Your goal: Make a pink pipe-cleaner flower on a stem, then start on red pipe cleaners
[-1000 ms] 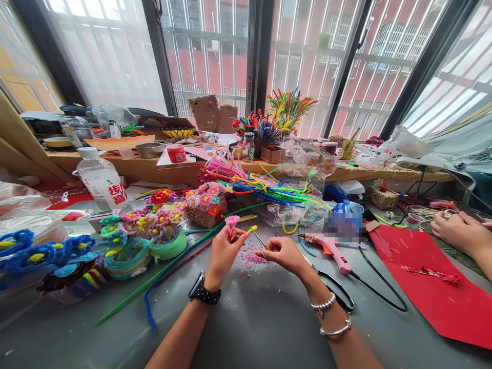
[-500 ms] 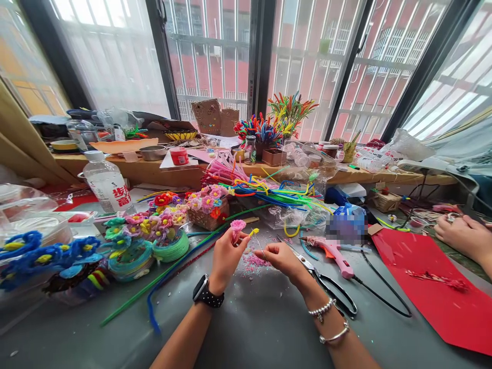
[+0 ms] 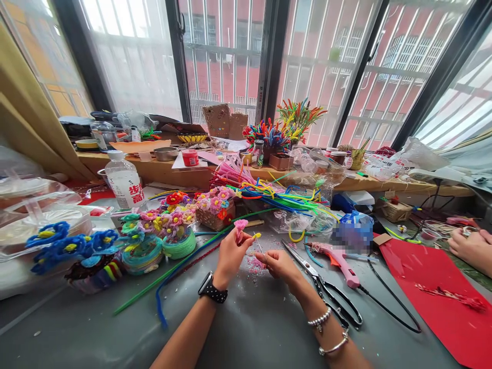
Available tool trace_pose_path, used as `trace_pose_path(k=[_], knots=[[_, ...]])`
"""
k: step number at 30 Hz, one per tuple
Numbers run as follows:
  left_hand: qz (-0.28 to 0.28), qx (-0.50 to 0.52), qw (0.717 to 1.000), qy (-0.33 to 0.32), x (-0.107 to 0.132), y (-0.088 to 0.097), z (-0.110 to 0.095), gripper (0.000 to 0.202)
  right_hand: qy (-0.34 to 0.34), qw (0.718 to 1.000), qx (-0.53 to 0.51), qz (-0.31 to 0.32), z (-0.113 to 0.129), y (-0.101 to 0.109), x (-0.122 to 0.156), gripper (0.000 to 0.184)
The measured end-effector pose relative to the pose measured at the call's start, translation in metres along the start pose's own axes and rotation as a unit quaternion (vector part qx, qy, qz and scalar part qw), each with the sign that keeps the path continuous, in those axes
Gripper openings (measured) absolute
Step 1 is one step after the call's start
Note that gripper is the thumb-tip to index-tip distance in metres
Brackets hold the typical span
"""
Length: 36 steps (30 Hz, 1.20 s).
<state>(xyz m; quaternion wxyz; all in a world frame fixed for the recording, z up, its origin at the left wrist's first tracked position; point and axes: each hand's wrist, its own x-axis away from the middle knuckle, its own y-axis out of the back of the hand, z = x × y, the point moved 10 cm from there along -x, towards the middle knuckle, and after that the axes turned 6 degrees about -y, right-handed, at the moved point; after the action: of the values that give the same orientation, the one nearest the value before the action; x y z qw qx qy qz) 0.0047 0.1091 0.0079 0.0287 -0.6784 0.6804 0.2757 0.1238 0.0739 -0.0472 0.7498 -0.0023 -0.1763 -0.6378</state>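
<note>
Near the middle of the table, my left hand (image 3: 230, 254) pinches a fuzzy pink pipe-cleaner flower (image 3: 241, 225), which points upward from the fingers. A small yellow fuzzy tip (image 3: 258, 235) shows just right of those fingertips. My right hand (image 3: 280, 264) is closed on a slim metal tool (image 3: 260, 246), whose upper end reaches the yellow tip; its exact kind is too small to make out. Pink fuzz clippings (image 3: 255, 263) lie below and between the hands. Large black-handled scissors (image 3: 315, 277) rest open on the table beside my right forearm.
A pink glue gun (image 3: 340, 259) with a black cord lies to the right, near red paper (image 3: 438, 287). Another person's hand (image 3: 471, 248) is at the right edge. Pipe-cleaner flower pots (image 3: 180, 244), a water bottle (image 3: 123, 179) and bundled pipe cleaners (image 3: 277, 195) stand left and behind.
The camera view has shifted slightly, so the surroundings sit further right. Both hands keep nearly the same pose, with the metal tool still by the yellow tip.
</note>
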Motion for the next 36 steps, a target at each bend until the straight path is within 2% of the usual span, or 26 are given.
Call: trace_pose_path(k=[3,8,15,21,24,30,33,36], knots=[[0.012,0.004,1.000,-0.026,0.001,-0.002,-0.005,0.017,-0.014,0.999,-0.015,0.032,-0.003,-0.004,0.000,0.046],[0.013,-0.014,0.999,-0.045,0.001,-0.001,-0.011,0.015,-0.002,0.999,-0.040,0.035,-0.001,-0.002,0.001,0.044],[0.002,-0.034,0.999,-0.039,0.000,-0.001,-0.005,0.015,0.018,0.998,-0.050,0.022,0.000,-0.003,-0.001,0.044],[0.030,-0.030,0.998,-0.039,0.001,-0.007,-0.008,0.012,0.027,0.999,-0.030,-0.017,0.005,0.002,-0.001,0.045],[0.011,-0.050,0.998,-0.030,0.000,-0.001,-0.007,0.014,0.024,0.998,-0.052,-0.021,0.006,0.007,0.000,0.045],[-0.015,-0.090,0.996,-0.020,-0.001,0.010,-0.005,0.015,0.013,0.988,-0.148,0.030,0.002,0.010,-0.001,0.047],[-0.029,-0.128,0.991,-0.007,-0.001,0.016,-0.006,0.015,0.014,0.988,-0.150,0.023,0.003,0.017,0.000,0.046],[-0.038,-0.200,0.979,0.005,-0.002,0.024,-0.007,0.013,0.017,0.994,-0.104,0.005,0.003,0.023,0.000,0.045]])
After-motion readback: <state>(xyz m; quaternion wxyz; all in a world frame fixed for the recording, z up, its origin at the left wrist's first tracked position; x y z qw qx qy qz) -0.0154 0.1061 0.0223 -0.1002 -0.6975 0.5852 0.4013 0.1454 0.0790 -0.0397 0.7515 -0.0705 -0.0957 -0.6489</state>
